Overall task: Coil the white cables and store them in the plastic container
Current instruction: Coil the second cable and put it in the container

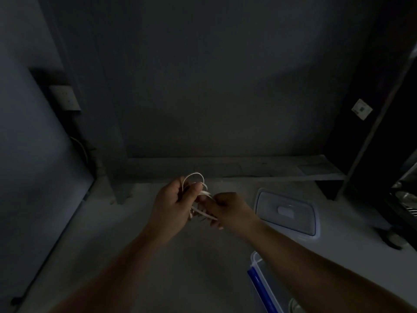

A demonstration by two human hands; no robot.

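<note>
Coiled white cable [205,193] is being held up between both hands, above the middle of the grey worktop [135,233] and not touching it; one loop is rising above the left hand [173,199], and a straight strand is running down and across to the right hand [228,206]; the left fingers [194,188] are curling round the bundle of loops and gripping it, thumb pressing on the near side; the right fingers [217,223] are clenching round the loose strand just beside the bundle, the two hands almost touching; both bare forearms are reaching in from the bottom edge; to the right of the hands a clear lid [286,213] with a bluish rim is lying flat on the worktop, apart from the cable; nearer, at the bottom right, the clear plastic container [257,265] is showing only one corner, with a blue clip [252,277] hanging on its side and the right forearm crossing over it; what it is holding is too dark to tell; a wall socket [65,98] is sitting on the left wall and another [362,109] on the right; the whole scene is lying in dim light.
</note>
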